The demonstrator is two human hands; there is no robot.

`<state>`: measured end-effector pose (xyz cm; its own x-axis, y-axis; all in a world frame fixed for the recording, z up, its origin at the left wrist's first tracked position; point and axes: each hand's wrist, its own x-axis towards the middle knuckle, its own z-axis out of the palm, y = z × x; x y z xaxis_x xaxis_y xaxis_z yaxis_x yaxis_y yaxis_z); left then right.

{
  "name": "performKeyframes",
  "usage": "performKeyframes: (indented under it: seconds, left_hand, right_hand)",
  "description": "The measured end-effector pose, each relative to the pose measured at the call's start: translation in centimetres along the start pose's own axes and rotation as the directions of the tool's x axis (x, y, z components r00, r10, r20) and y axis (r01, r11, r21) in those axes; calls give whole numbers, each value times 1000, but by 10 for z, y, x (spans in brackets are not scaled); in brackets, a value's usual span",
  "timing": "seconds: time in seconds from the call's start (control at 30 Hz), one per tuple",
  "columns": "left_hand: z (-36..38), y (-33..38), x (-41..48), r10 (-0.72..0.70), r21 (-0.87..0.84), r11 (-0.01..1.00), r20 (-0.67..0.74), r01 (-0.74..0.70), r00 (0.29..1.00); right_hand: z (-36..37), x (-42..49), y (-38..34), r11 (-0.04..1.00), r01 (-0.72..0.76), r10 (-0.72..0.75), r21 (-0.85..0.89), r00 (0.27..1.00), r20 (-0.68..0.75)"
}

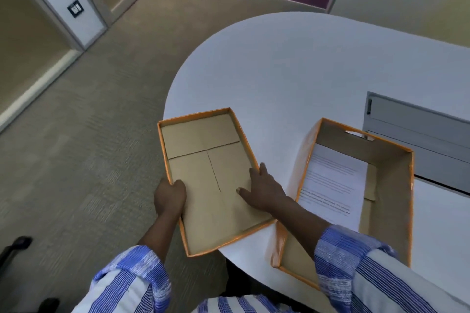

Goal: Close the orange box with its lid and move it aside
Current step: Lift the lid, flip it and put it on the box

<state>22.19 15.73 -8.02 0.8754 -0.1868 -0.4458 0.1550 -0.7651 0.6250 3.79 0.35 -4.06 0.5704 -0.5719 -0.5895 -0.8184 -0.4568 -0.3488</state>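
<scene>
Orange-edged cardboard fills the middle of my view: the lid [211, 175] lies upside down, its brown inside facing up, at the rounded left edge of the white table [292, 71]. Its near left corner juts out past the table edge over the carpet [89, 134]. I have both hands on it. My left hand [170, 197] grips the lid's left wall, thumb curled over the rim onto the inside, the other fingers hidden beneath. My right hand [263, 189] lies with fingers spread and open, the fingertips reaching the right wall and the thumb stretched flat across the inner floor; I cannot tell whether any finger hooks over that wall.

Just to the right stands the orange box [389, 185], open, at the near edge of the table and apart from the lid by a narrow strip of bare tabletop. It has a hand-slot cut in its far wall. Inside it a printed sheet of paper [333, 180] lies against the left side of the floor. My right forearm, in a blue-and-white striped sleeve [340, 254], crosses over the box's near left corner. Beyond the box, at the table's right edge, sits a grey panel [419, 134].
</scene>
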Motion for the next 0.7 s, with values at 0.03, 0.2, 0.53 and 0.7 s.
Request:
performKeyframes:
  seconds: [0.03, 0.2, 0.53, 0.7]
  left_hand:
    - [-3, 11, -3, 25, -22, 999, -19, -26, 999]
    - [-16, 79, -29, 203, -162, 964, -56, -210, 978]
    - [0, 161, -115, 393, -607, 769, 196, -204, 899]
    - [13, 174, -133, 521, -564, 748, 172, -350, 836]
  right_hand:
    - [-5, -1, -5, 999, 29, -28, 38, 1000, -12]
    - [-40, -15, -49, 904, 234, -202, 358, 971, -126]
    - [-101, -63, -46, 747, 365, -92, 556, 885, -457]
    - [-136, -91, -4, 606, 325, 50, 726, 895, -442]
